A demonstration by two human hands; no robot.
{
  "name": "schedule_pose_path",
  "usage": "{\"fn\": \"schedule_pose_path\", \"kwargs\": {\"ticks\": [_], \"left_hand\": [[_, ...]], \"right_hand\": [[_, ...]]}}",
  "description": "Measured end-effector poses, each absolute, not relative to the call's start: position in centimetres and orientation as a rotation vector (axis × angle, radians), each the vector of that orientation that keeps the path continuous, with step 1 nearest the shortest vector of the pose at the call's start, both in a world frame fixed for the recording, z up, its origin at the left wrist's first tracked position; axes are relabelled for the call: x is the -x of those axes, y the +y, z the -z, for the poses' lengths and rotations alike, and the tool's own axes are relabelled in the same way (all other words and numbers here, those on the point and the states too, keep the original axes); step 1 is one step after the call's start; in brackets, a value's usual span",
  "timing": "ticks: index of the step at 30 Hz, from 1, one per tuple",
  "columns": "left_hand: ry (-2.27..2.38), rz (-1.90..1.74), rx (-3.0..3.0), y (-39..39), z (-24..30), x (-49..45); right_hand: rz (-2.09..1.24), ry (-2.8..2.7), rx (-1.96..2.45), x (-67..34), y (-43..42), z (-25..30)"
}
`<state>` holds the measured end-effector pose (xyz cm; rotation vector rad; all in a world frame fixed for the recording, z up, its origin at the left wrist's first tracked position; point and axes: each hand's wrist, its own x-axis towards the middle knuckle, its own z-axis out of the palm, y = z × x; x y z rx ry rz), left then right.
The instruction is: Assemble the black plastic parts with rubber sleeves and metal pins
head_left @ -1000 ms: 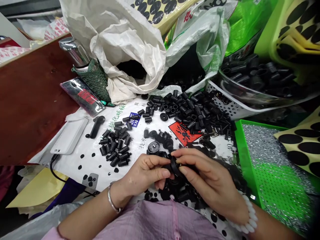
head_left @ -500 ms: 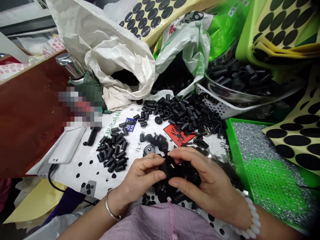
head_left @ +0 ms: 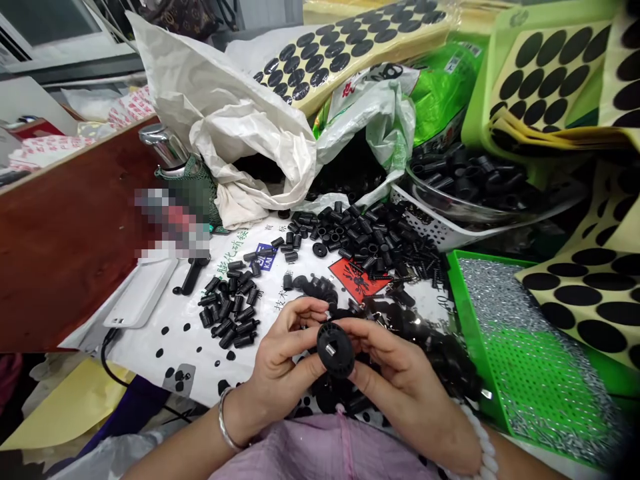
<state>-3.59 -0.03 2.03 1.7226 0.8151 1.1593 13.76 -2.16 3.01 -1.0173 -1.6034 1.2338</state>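
Observation:
A round black plastic disc [head_left: 342, 357] with a small metal piece at its centre is held between both hands, its round face turned up toward me. My left hand [head_left: 283, 363] pinches its left edge with thumb and fingers. On the opposite edge, my right hand [head_left: 405, 383] grips with thumb and forefinger; its other fingers are partly hidden behind the disc. More black parts [head_left: 425, 350] lie under and beside my right hand. Left of my left hand is a group of short black plastic tubes [head_left: 230, 303]. A larger heap of black tubes [head_left: 370, 233] lies beyond the hands.
A green tray [head_left: 463, 313] of small silvery metal pieces stands at the right, beside sheets of black round stickers [head_left: 575, 293]. Behind are a white sack [head_left: 235, 113], a clear bowl [head_left: 425, 190] of black parts and a white basket [head_left: 425, 223]. A white power bank [head_left: 140, 293] lies left.
The black part has turned so that its wide round face shows toward me. Both hands still hold it, with the fingers shifted round its rim. The camera view has shifted a little.

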Motion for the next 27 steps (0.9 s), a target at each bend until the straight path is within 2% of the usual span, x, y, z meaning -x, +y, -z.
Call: {"fn": "schedule_pose_path", "kwargs": {"ticks": [6,16,22,27], "left_hand": [[0.741,-1.111,-1.782,-0.4,-2.1,4.5],[0.764,-1.164,-1.751,0.1,-2.8,6.4],[0.742,-1.089,-1.891,0.6,-3.7,6.0],[0.804,-1.036,-1.955,0.5,-4.7,6.2]], "right_hand": [[-1.439,-1.358,0.957,-12.5,-2.0,-2.8],[-1.597,-1.300,1.076,-12.1,-2.3,-1.9],[-1.598,-1.255,1.081,-12.3,-2.3,-1.9],[-1.474,-1.357,1.111,-12.7,-2.4,-1.8]]}}
